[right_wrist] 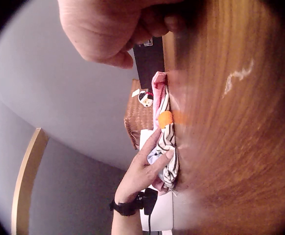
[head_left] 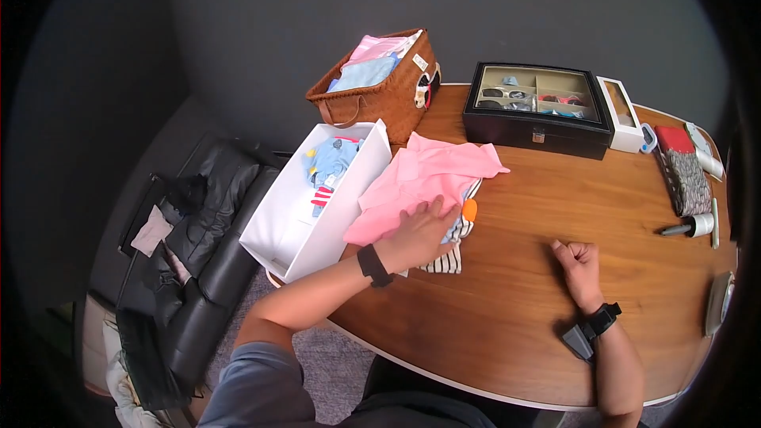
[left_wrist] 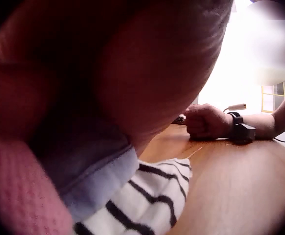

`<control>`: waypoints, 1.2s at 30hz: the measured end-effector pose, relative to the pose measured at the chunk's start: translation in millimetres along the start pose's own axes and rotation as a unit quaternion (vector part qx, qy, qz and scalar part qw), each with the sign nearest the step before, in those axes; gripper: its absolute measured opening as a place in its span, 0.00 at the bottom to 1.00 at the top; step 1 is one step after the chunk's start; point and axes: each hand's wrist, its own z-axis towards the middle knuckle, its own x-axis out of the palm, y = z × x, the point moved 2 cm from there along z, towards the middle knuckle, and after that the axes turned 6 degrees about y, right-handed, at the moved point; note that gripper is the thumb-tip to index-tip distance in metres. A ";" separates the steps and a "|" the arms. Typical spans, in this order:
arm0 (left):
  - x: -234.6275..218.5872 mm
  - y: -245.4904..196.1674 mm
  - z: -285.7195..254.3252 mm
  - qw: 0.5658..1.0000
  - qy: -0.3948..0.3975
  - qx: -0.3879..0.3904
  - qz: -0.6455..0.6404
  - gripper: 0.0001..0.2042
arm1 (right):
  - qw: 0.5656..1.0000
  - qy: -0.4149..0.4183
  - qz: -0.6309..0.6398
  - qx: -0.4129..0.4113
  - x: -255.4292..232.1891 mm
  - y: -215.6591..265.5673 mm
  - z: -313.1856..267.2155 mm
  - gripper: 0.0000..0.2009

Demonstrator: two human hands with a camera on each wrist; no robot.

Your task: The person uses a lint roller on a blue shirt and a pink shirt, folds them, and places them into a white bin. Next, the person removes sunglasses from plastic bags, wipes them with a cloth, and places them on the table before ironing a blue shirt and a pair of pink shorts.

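A pink garment [head_left: 420, 170] lies on the table in the head view, over black-and-white striped cloth [head_left: 448, 260] and some light blue cloth. My left hand [head_left: 420, 235] rests on this pile, its fingers spread over the pink fabric. In the right wrist view, the left hand's [right_wrist: 141, 171] fingers reach along the striped cloth [right_wrist: 169, 156]. An orange patch [head_left: 470, 210] shows at the pile's right edge. Well to the right of the clothes, my right hand [head_left: 580, 269] is curled into a fist on the bare wood and holds nothing.
A white box [head_left: 277, 226] holding light blue clothing [head_left: 331, 162] stands left of the pile. Behind are a brown basket [head_left: 404, 95] of clothes and a black glass-topped case [head_left: 539, 128]. A slim white box [head_left: 626, 127], red-and-grey cloth [head_left: 683, 178] and a roller [head_left: 697, 227] line the right side.
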 end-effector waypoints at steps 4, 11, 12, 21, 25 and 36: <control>-21.6 15.0 -13.9 0.996 -0.061 0.050 0.028 0.37 | 1.000 -0.001 -0.004 0.010 -0.1 2.7 -1.5 0.28; -125.1 168.2 -28.3 0.938 -0.273 -0.197 -0.082 0.26 | 1.000 -0.003 -0.003 0.003 1.1 1.6 -0.1 0.28; -122.1 198.9 -28.2 0.927 -0.255 -0.265 -0.075 0.28 | 1.000 -0.002 -0.001 0.002 0.4 -1.0 0.4 0.28; -12.1 320.0 6.8 0.846 -0.077 -0.423 -0.315 0.49 | 1.000 -0.004 -0.011 0.009 1.6 3.1 -2.8 0.27; -14.6 311.2 7.1 0.804 -0.094 -0.446 -0.382 0.51 | 1.000 -0.001 -0.010 0.008 0.6 0.7 -1.8 0.27; -10.3 302.0 -1.5 0.692 -0.138 -0.385 -0.595 0.34 | 1.000 0.001 -0.009 0.018 -0.4 4.9 -2.6 0.27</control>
